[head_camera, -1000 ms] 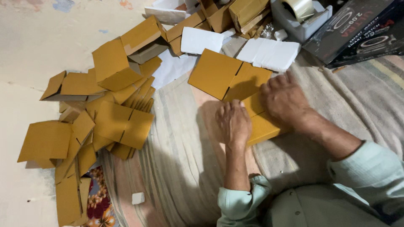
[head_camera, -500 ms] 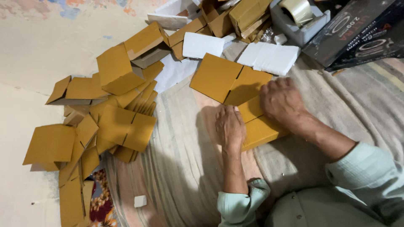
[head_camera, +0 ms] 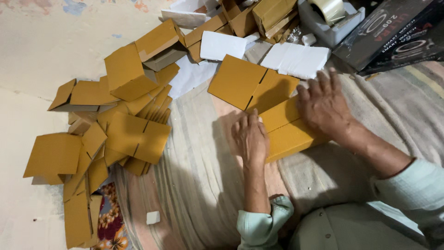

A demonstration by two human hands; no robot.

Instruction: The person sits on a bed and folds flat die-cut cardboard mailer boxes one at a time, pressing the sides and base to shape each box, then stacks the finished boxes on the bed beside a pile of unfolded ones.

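A brown cardboard box blank (head_camera: 284,129) lies partly folded on a striped cloth (head_camera: 194,176) in front of me. My left hand (head_camera: 250,138) rests flat on the cloth, its fingers against the blank's left edge. My right hand (head_camera: 323,105) presses down on the blank's right part with fingers spread. Another flat brown blank (head_camera: 252,85) lies just beyond, touching the one under my hands.
A heap of brown flat and folded boxes (head_camera: 115,120) spreads over the floor at left. White foam sheets (head_camera: 296,59) lie beyond. A tape roll in a grey dispenser (head_camera: 330,14) and black printed boxes (head_camera: 397,37) sit at top right. A small white piece (head_camera: 153,217) lies near the cloth's edge.
My right hand has opened and slid right over the blank, fingers now spread. The left hand stays at the blank's left edge. The view has shifted slightly.
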